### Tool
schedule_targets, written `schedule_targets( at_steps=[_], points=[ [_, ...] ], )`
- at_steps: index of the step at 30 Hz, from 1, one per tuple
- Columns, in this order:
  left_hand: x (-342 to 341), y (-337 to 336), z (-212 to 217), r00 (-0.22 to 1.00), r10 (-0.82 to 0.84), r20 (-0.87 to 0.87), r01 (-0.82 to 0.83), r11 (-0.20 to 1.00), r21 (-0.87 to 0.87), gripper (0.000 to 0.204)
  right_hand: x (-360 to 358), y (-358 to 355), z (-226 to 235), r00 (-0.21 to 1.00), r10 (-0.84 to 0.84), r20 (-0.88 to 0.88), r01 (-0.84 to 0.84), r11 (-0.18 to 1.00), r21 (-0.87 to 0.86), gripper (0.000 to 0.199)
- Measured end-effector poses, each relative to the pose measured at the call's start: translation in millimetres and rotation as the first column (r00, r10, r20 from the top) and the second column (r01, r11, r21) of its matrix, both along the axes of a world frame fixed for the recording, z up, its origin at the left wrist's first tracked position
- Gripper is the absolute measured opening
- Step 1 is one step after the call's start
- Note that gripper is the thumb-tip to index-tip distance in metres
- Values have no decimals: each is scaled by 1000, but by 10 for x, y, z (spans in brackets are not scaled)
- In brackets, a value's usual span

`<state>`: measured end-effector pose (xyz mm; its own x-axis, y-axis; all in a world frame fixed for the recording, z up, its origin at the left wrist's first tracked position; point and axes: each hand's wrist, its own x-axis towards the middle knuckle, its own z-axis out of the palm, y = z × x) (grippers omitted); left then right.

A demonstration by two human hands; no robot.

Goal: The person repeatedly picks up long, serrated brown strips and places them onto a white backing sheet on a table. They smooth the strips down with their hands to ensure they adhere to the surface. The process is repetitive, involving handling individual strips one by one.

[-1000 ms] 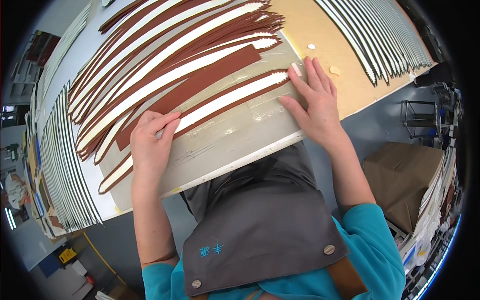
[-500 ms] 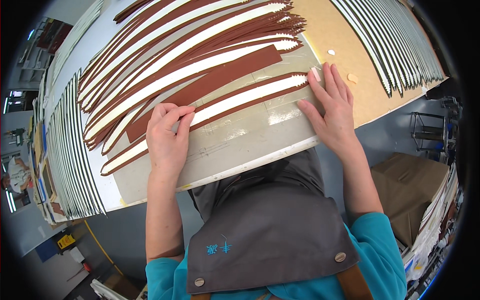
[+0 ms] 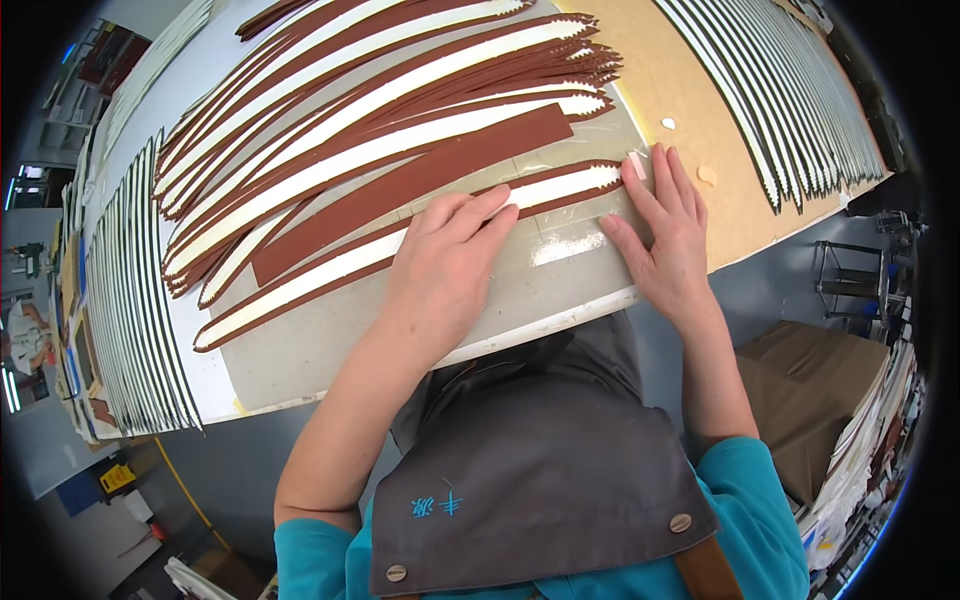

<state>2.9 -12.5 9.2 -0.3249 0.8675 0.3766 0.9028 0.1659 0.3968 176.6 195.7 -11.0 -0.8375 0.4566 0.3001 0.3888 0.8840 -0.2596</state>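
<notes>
I have room at the left hand's [image 3: 448, 268] three o'clock, over the gray mat [image 3: 560, 282], until the right hand [image 3: 666, 228] stops it. At its eleven o'clock the brown strip [image 3: 420, 191] lies just beyond, and the strip heap [image 3: 400, 118] crowds everything past that. At the right hand's two o'clock, I could pass over the tan board [image 3: 745, 215], skirting a cream scrap [image 3: 706, 176], until dark-edged strips [image 3: 785, 120] bar the way.

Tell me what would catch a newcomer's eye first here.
First, the big spread of brown-edged white strips filling the upper middle of the view. Next, the single strip lying nearest the person, with the left hand across it and the right hand at its toothed right end. Then the row of dark-edged white strips at the upper right.
</notes>
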Motion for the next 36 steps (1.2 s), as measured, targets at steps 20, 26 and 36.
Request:
schedule_targets(
  at_steps=[20, 26, 36],
  points=[
    [-69, 62, -43, 999, -21, -50, 19, 999, -47, 38, -375, 332, 462, 996, 87, -30, -90, 856, -509, 35],
    [-88, 71, -85, 999, -45, -8, 45, 999, -26, 39, -507, -223, 127, 956, -146, -256, -129, 572, -810, 28],
    [-129, 97, -275, 996, -33, 88, 21, 991, 131, 28, -760, -476, 214, 966, 161, -201, -182, 979, -89, 9]
  ],
)
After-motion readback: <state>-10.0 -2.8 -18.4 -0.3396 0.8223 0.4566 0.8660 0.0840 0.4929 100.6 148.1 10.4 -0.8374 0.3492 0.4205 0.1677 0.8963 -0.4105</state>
